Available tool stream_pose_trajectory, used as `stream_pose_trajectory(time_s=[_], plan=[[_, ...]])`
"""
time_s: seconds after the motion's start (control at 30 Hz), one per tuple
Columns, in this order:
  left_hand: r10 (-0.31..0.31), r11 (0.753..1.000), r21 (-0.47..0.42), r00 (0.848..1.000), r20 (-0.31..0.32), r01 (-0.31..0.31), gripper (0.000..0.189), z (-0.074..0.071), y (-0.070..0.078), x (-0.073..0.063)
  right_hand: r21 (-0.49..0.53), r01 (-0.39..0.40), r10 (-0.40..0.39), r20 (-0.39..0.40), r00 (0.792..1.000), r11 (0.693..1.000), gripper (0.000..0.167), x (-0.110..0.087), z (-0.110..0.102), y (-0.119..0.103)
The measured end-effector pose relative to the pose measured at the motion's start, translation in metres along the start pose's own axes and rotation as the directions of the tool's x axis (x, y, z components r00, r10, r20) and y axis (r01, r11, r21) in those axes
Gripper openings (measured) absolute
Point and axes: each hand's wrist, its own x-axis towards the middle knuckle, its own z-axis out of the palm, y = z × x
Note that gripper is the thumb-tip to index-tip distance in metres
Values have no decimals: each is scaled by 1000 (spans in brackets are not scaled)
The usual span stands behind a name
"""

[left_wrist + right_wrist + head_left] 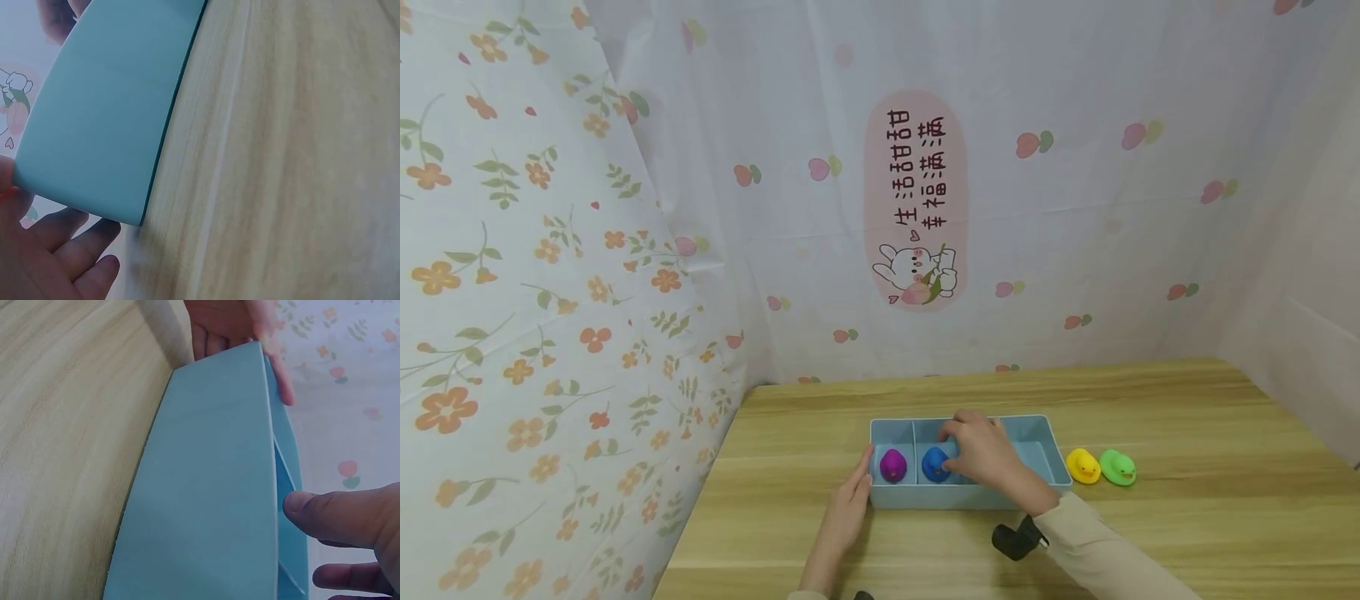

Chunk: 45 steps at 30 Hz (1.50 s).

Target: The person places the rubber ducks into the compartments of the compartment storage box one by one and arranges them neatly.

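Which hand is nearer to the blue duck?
Right. The right hand is over the tray, directly beside the blue duck; the left hand touches the tray's left end.

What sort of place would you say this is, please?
Probably a small tabletop workspace indoors, perhaps screened off for recording: patterned cloth hangs behind a wood-grain table, which holds a divided blue tray.

On the wood-grain table point(760, 500) before you, a blue divided box point(925, 497) sits against your left fingers point(859, 482), while a yellow duck point(1083, 467) and a green duck point(1119, 469) rest rightward of your right fingers point(958, 427).
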Motion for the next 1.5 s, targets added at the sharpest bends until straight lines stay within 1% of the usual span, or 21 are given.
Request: stream_pose_trajectory(time_s=[0.43,0.67,0.9,1.03,1.27,1.5], plan=[[-1,1000,-5,1000,3,1,46,0,-1,1,10,-24,25,-30,999,1000,26,-6,-3,8],[0,1000,-11,1000,9,0,46,0,-1,0,24,-29,31,-54,998,999,27,-10,-5,17],[4,1000,1,1000,-1,-4,46,1,-2,0,-3,-19,19,-47,999,1000,27,-12,-8,25],[7,1000,-3,1000,3,-7,46,1,-3,1,9,-12,13,-49,999,1000,26,-15,-12,27],[5,1000,5,1000,0,-5,45,0,-1,1,31,-28,29,-39,999,999,24,-21,-16,36],[-10,1000,-1,1000,-4,10,45,1,0,0,37,-34,37,-63,997,999,24,-26,-17,46]])
